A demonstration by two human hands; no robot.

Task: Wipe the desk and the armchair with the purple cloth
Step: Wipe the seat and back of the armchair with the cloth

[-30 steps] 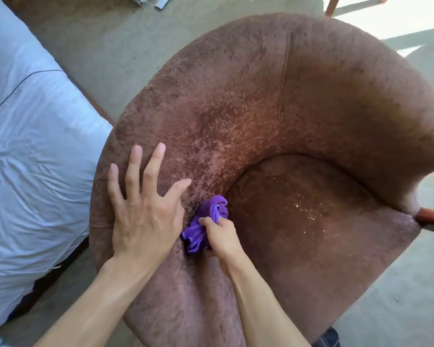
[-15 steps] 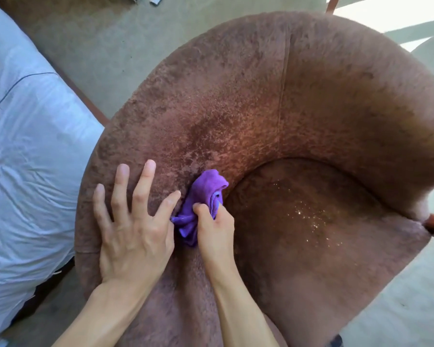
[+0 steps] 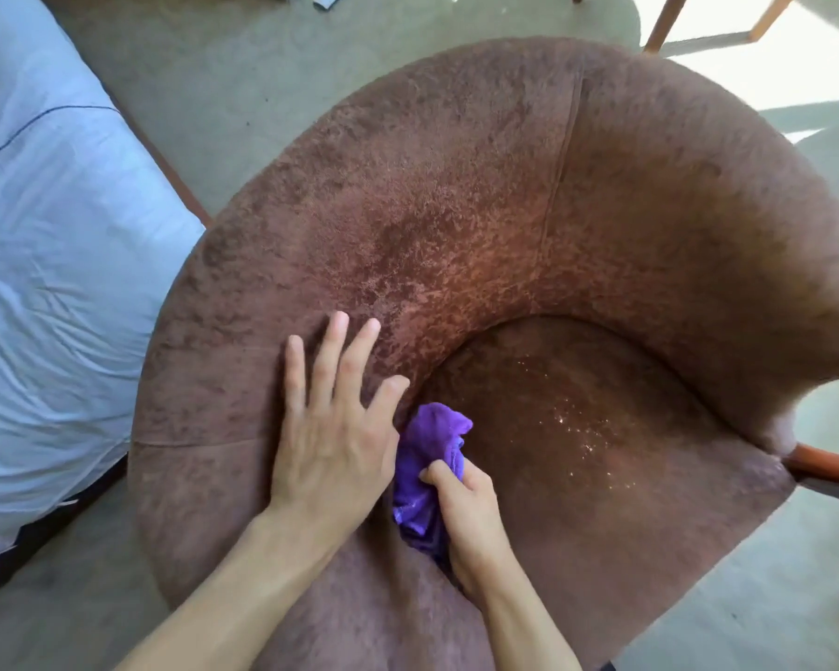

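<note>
Brown fuzzy suede-like fabric covers pretty much the whole shot: it's a rounded tub-style armchair (image 3: pixel 480 196) with a curved padded back that wraps around a darker seat. The seat has a scatter of tiny pale specks on it, right of the hands.

The left hand (image 3: pixel 333 428) lies flat on the padded arm of the chair, palm down, fingers spread wide and holding nothing. Right beside it, the right hand (image 3: pixel 466 515) is curled into a fist around a bunched-up purple microfibre cloth (image 3: pixel 429 452). The cloth is pressed into the crease where the inner arm meets the seat, with a wad of it poking out above the knuckles and touching the edge of the left hand.

Off to the left there's a bed with a wrinkled pale blue sheet (image 3: pixel 54 263), and grey-green carpet (image 3: pixel 243 75) runs between it and the chair. An orange-brown wooden chair leg (image 3: pixel 824 464) sticks out at the right edge.
</note>
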